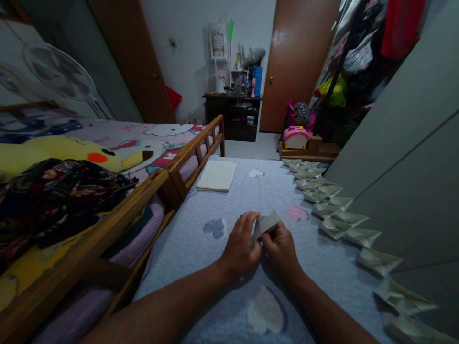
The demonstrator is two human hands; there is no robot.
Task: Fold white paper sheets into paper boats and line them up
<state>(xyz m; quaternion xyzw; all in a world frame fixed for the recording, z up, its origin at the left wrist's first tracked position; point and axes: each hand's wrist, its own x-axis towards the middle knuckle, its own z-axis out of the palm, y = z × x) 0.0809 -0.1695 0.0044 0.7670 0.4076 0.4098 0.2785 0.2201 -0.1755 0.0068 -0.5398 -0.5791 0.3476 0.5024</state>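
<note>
My left hand (241, 243) and my right hand (280, 248) meet over a pale blue quilted mattress (201, 248). Both pinch a small folded piece of white paper (266, 223), which sticks up between the fingertips. The left fingers curl over its left edge, and the right fingers grip it from below and to the right. A stack of flat paper sheets (217, 175) lies farther out on the mattress, to the left.
Several folded paper boats (333, 225) line the mattress's right edge beside a grey wardrobe (405, 157). A wooden bed rail (172, 177) runs along the left, with a yellow plush toy (71, 150) and dark clothing behind it. A dark desk (233, 114) and doors stand at the far wall.
</note>
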